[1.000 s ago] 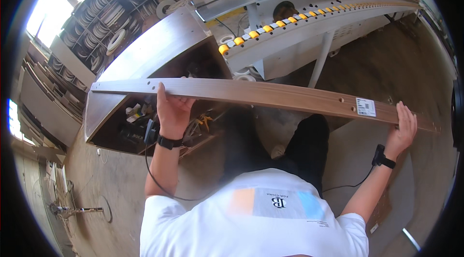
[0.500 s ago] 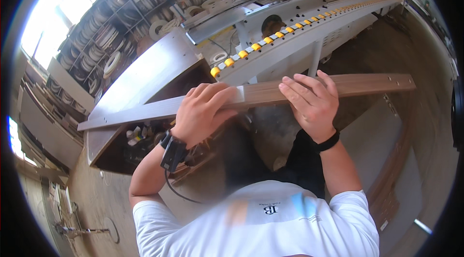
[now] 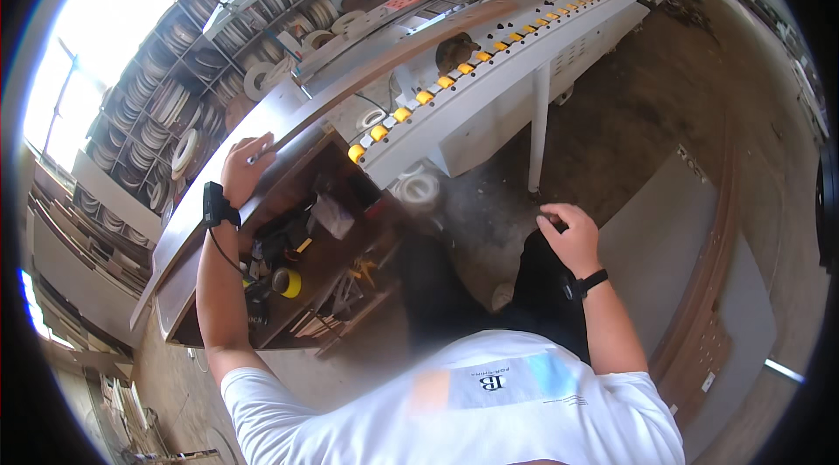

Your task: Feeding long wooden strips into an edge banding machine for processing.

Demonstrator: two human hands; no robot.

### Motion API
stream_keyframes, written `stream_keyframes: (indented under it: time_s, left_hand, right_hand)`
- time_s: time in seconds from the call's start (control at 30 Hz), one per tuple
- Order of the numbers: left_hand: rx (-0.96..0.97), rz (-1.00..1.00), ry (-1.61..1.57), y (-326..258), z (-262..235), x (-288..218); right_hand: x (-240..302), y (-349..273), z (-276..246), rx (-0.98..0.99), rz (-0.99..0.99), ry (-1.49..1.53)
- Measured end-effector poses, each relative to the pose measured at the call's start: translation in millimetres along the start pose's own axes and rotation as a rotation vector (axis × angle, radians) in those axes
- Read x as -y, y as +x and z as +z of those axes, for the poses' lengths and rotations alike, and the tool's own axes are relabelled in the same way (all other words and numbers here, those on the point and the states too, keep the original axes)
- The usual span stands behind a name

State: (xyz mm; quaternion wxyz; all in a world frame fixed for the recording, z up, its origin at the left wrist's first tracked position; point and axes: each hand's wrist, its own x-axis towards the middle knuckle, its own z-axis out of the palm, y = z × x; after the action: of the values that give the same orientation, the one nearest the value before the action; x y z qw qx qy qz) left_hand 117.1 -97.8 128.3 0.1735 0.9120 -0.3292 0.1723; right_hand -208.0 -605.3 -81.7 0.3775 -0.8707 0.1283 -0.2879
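Note:
A long, narrow wood-grain board (image 3: 350, 87) runs slantwise from the near left, over the worktop of a cabinet, to the machine bed at the far middle. My left hand (image 3: 247, 170) is closed on the board over the worktop, fingertips toward the machine; its underside grip is hidden. Away from the board, my right hand (image 3: 572, 239) hovers by my right knee, fingers loosely bent and thumb apart, with nothing in it.
Yellow rollers (image 3: 378, 132) line the rail of the orange and grey machine. Tools and a yellow tape roll (image 3: 286, 282) sit in the open cabinet under the worktop. Panels (image 3: 655, 238) lie at the right. Racks of edging rolls (image 3: 166, 107) stand at the far left.
The board has swung away from in front of me onto the worktop and machine bed. My left hand moved left with it; my right hand let go and dropped lower.

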Motion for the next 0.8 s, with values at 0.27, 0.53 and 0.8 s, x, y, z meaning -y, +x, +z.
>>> stream_keyframes:
  time_s: [0.27,0.53,0.8]
  left_hand:
    - [0.089,-0.14,0.194,16,6,48]
    - [0.004,0.078,0.401,121,72,-9]
    - [0.169,0.232,0.779,195,108,-23]
  right_hand:
    - [-76,-45,39,0.232,0.301,0.129]
    - [-116,-59,80,0.333,0.483,0.257]
    - [-119,-56,69,0.256,0.712,0.399]
